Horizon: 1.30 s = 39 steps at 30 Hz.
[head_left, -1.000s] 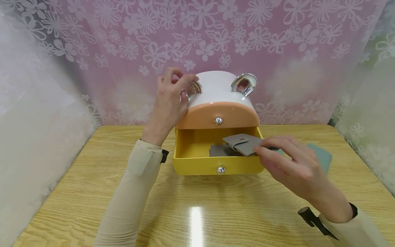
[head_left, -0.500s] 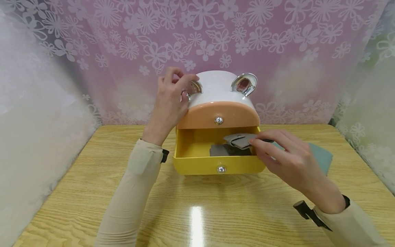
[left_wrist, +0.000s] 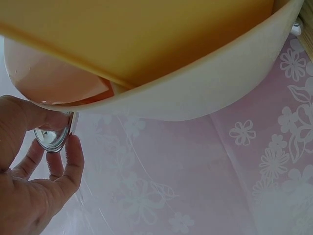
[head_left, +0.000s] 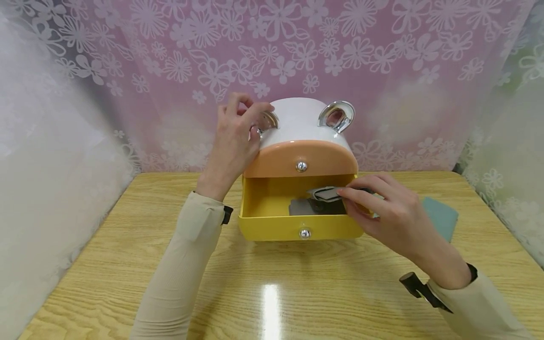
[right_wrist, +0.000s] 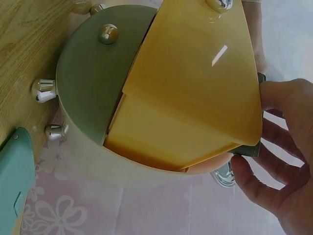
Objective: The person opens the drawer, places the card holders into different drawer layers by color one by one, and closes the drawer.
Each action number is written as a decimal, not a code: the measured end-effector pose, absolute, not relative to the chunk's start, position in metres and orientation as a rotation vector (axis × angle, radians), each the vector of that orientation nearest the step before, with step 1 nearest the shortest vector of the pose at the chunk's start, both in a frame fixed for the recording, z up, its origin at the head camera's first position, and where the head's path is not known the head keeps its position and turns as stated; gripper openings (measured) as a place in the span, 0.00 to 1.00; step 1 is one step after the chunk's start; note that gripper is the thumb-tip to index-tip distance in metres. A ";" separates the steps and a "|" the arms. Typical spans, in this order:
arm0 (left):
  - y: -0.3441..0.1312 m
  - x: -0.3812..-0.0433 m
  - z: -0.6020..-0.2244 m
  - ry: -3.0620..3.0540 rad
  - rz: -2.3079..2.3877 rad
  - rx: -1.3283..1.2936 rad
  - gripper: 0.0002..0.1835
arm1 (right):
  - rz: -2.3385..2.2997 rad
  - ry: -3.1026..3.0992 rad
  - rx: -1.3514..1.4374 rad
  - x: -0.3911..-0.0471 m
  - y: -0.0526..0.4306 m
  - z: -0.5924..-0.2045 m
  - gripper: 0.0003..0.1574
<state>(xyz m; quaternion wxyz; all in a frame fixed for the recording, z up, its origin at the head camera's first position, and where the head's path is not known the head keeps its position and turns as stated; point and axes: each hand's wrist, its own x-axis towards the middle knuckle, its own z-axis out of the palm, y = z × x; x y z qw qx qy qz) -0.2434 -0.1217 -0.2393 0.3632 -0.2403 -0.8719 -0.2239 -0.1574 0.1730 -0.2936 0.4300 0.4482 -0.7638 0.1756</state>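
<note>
A white storage box (head_left: 297,111) with silver ears stands on the table, its lower yellow drawer (head_left: 272,226) pulled out and its upper orange drawer (head_left: 272,158) closed. My left hand (head_left: 233,141) grips the left silver ear (left_wrist: 53,139) between thumb and fingers. Over the right side of the open drawer, my right hand (head_left: 388,212) pinches a grey snap wallet (head_left: 327,194), tilted, near its right end. In the right wrist view, only a dark corner of the wallet (right_wrist: 247,150) shows past the drawer wall. Beneath it in the drawer lies another flat grey item (head_left: 301,207) with a dark part.
A teal wallet-like case (head_left: 442,218) lies on the wooden table (head_left: 238,293), right of the box and partly behind my right hand. A pink floral curtain (head_left: 178,61) hangs behind the table. The right silver ear (head_left: 337,116) juts from the box top.
My right hand has moved left and slightly up with the grey wallet, which has tipped to a flatter view over the drawer. My left hand stays on the ear.
</note>
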 end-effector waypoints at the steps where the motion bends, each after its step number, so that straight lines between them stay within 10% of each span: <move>1: -0.122 -0.243 -0.239 -2.244 -0.579 -0.617 0.20 | 0.447 -1.914 1.125 -0.158 0.173 -0.294 0.25; 39: -0.120 -0.243 -0.240 -2.243 -0.601 -0.615 0.20 | 0.218 -1.652 1.439 -0.135 0.145 -0.313 0.17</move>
